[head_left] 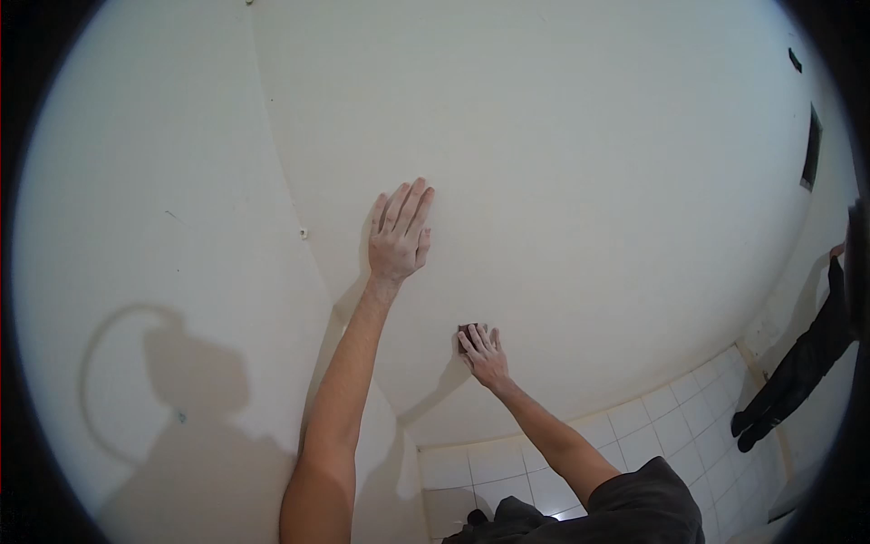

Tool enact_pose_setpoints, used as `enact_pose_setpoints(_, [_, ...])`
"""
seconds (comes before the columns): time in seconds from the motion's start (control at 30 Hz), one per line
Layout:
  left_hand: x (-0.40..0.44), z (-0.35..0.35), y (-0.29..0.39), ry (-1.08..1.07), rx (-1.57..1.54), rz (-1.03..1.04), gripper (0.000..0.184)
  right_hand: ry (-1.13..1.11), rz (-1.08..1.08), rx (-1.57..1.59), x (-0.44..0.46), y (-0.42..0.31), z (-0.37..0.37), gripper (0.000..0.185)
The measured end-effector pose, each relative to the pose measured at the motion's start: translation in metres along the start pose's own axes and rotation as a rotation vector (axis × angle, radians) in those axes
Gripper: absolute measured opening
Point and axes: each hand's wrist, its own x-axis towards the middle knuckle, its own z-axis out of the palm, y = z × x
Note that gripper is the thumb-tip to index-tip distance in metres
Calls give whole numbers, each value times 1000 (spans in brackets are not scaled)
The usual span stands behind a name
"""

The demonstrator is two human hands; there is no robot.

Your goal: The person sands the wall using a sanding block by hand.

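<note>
My left hand (397, 243) lies flat on the pale wall (580, 181), close to the corner, with its fingers stretched upward and nothing in it. Lower and to the right, my right hand (488, 358) presses a small dark reddish-brown piece of sandpaper (466, 337) against the same wall. The fingers cover most of the piece, so its full shape is hidden. Whitish dust coats both hands.
Another wall (199, 245) meets this one at the left, carrying my shadow. White floor tiles (630, 422) spread below. At the far right stands another person (802, 363) in dark clothes. A dark rectangular opening (811, 148) is in the wall at upper right.
</note>
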Motion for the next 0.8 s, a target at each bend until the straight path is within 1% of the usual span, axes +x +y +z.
enact_pose_setpoints(0.07, [-1, 0, 2, -1, -7, 3, 59, -2, -5, -39, 5, 2, -4, 66])
enact_pose_setpoints(0.17, [1, 0, 0, -6, 1, 4, 58, 179, 115, -27, 56, 1, -39, 70])
enact_pose_setpoints(0.23, [-1, 0, 0, -19, 18, -1, 58, 281, 97, -5, 109, 3, -83, 75])
enact_pose_setpoints(0.3, [-1, 0, 1, -12, 1, 5, 57, 457, 55, 0, 155, 8, -126, 78])
enact_pose_setpoints(0.37, [1, 0, 1, -5, -9, 11, 57, 523, 25, 18, 191, 9, -172, 79])
enact_pose_setpoints(0.4, [2, 0, 1, -4, -12, 11, 58, 554, 6, 27, 197, 9, -182, 80])
enact_pose_setpoints(0.5, [0, 2, 0, -5, 3, 0, 57, 609, -50, 31, 192, 12, -165, 80])
enact_pose_setpoints(0.6, [-1, 2, -1, -14, 9, -10, 56, 512, -116, 1, 147, 11, -124, 79])
enact_pose_setpoints(0.73, [-1, 1, 0, -20, 29, -9, 56, 280, -306, -75, 61, 10, -48, 70])
enact_pose_setpoints(0.8, [-1, 0, 1, -14, 19, -5, 56, 125, -504, -186, 27, 21, -42, 66])
